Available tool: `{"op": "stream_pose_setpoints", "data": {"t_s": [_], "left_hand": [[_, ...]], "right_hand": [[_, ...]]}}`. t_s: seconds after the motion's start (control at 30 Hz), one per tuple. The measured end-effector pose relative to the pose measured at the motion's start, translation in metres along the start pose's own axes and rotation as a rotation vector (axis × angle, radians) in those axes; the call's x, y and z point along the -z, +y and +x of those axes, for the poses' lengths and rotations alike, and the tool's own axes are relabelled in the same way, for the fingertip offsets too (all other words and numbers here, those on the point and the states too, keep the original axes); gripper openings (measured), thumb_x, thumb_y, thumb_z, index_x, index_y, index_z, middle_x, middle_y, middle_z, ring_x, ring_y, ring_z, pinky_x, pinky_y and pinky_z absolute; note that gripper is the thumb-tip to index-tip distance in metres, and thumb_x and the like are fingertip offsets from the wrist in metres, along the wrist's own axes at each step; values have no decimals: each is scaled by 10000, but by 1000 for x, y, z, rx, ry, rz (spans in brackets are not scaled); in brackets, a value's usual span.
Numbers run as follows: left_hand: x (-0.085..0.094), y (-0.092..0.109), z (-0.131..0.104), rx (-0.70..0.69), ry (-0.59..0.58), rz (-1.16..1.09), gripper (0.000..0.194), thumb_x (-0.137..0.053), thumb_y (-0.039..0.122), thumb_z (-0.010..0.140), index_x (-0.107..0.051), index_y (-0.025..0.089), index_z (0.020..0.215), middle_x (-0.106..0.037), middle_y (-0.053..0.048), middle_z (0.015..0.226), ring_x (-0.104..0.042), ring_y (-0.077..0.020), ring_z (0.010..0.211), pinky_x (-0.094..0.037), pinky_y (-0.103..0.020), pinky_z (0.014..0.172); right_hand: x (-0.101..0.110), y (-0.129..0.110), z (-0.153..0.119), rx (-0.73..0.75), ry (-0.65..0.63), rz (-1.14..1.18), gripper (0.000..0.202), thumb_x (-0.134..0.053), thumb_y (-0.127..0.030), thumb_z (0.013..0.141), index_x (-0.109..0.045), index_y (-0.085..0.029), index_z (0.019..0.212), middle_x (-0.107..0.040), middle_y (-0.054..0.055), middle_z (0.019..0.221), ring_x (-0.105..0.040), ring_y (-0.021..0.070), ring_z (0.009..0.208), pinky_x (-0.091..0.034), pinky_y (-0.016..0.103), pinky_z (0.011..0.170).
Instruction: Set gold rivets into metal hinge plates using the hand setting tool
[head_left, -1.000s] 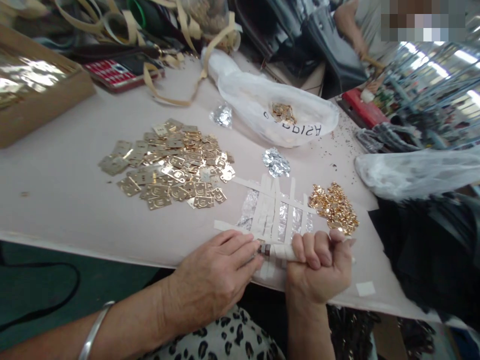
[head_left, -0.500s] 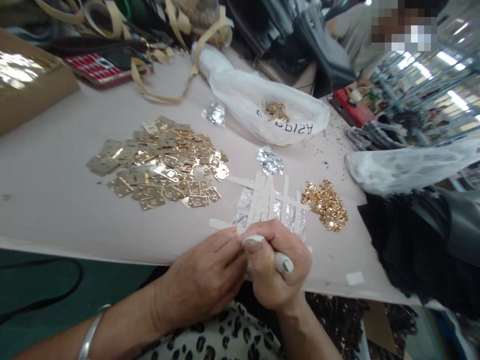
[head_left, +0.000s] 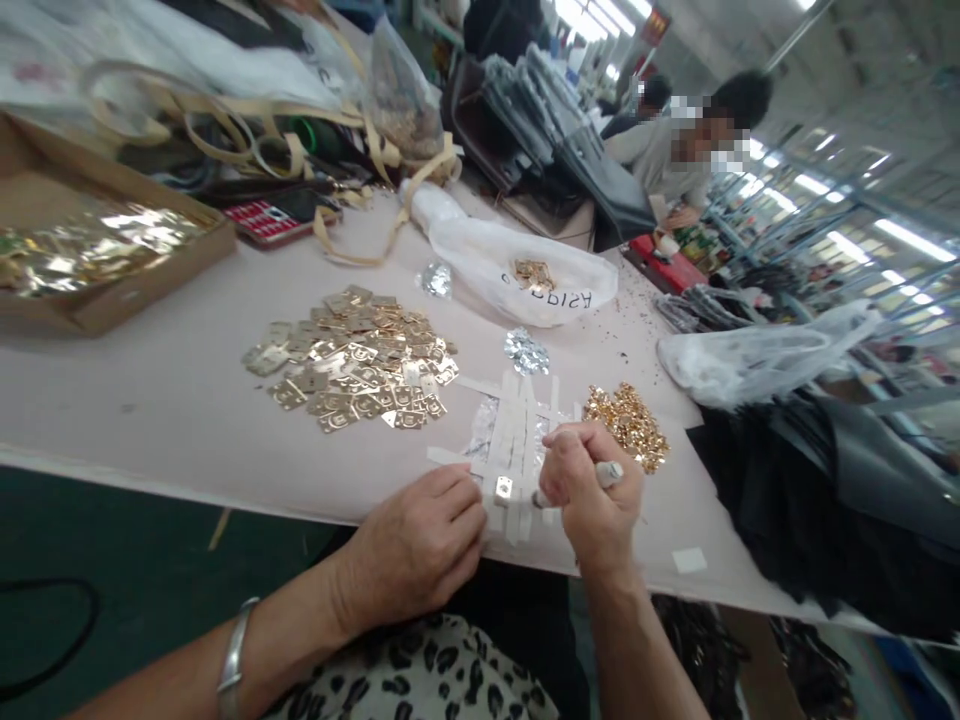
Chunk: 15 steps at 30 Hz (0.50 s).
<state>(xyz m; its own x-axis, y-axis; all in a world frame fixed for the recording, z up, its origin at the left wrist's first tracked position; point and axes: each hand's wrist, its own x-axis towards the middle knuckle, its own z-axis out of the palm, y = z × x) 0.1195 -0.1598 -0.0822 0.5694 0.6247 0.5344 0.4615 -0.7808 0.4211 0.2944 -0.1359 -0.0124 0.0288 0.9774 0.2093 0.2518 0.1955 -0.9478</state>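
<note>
My right hand (head_left: 596,495) is closed around a thick white stick-like tool (head_left: 609,473), its kind unclear. The tool's dark tip points down and left, beside a small gold metal plate (head_left: 503,490). That plate lies on white tape strips (head_left: 512,435) stuck over clear plastic on the table. To the left of it rests my left hand (head_left: 427,540), fingers curled together at the table's near edge; whether anything is pinched in them is hidden. Beyond the left hand spreads a heap of gold plates (head_left: 360,360). Small gold pieces (head_left: 630,425) are piled past the right hand, and silver discs (head_left: 526,352) behind the strips.
A cardboard box (head_left: 112,290) of shiny gold parts stands at left. At the back lie a white plastic bag (head_left: 517,250), a red-and-black case (head_left: 277,218) and beige straps. Black sheets (head_left: 825,490) hang over the right edge. A person sits across at the upper right.
My right hand has moved right with the white tool, away from my left hand. The small gold plate on the strips now shows between them. The view has tilted up.
</note>
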Motion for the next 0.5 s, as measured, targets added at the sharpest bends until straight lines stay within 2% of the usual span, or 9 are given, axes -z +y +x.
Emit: {"op": "stream_pose_setpoints", "data": {"t_s": [0.1,0.13,0.2,0.23,0.37,0.43,0.5], "left_hand": [[-1,0,-2,-15,15,6,97,-536,109,868,-588,159,804,-576,-69,844,-572,-222,923,-537,-425,974],[-2,0,-2,-21,20,12,88,-541,102,861,-590,156,811,-579,-72,848,-576,-229,938,-536,-428,979],[-4,1,-4,-22,41,21,85,-541,90,857,-595,152,836,-588,-77,857,-582,-240,964,-540,-428,976],[-4,1,-5,-17,55,22,94,-533,84,860,-597,153,852,-591,-76,863,-584,-242,972,-542,-426,974],[-9,0,-6,9,121,-2,146,-494,62,864,-572,180,828,-584,-57,835,-590,-212,886,-556,-406,954],[-11,-2,-7,-9,151,8,158,-491,58,861,-570,190,822,-583,-54,820,-590,-208,868,-562,-390,942],[-13,-2,-7,-6,175,17,162,-493,60,863,-574,195,826,-589,-57,819,-594,-217,891,-562,-384,937]], "right_hand": [[19,1,1,-77,-261,-480,84,-714,-286,844,-733,-222,894,-666,-6,702,-600,149,634,-467,280,621],[22,2,-1,-82,-342,-592,143,-723,-268,826,-745,-229,962,-720,25,820,-648,181,749,-490,313,713],[25,7,-5,-77,-442,-722,227,-706,-248,828,-739,-233,1052,-749,71,1006,-670,231,930,-478,366,848],[24,9,-7,-82,-466,-754,220,-693,-240,833,-735,-230,1049,-750,77,1029,-670,237,956,-468,367,862],[20,10,-4,-162,-522,-768,108,-674,-180,784,-724,-225,869,-752,20,807,-673,187,768,-433,269,677],[20,5,15,-177,-552,-744,114,-672,-153,748,-731,-223,815,-735,-2,717,-649,162,671,-394,240,596],[23,-6,46,-132,-496,-713,96,-675,-154,738,-741,-214,773,-728,-5,681,-629,150,630,-386,236,572]]}}
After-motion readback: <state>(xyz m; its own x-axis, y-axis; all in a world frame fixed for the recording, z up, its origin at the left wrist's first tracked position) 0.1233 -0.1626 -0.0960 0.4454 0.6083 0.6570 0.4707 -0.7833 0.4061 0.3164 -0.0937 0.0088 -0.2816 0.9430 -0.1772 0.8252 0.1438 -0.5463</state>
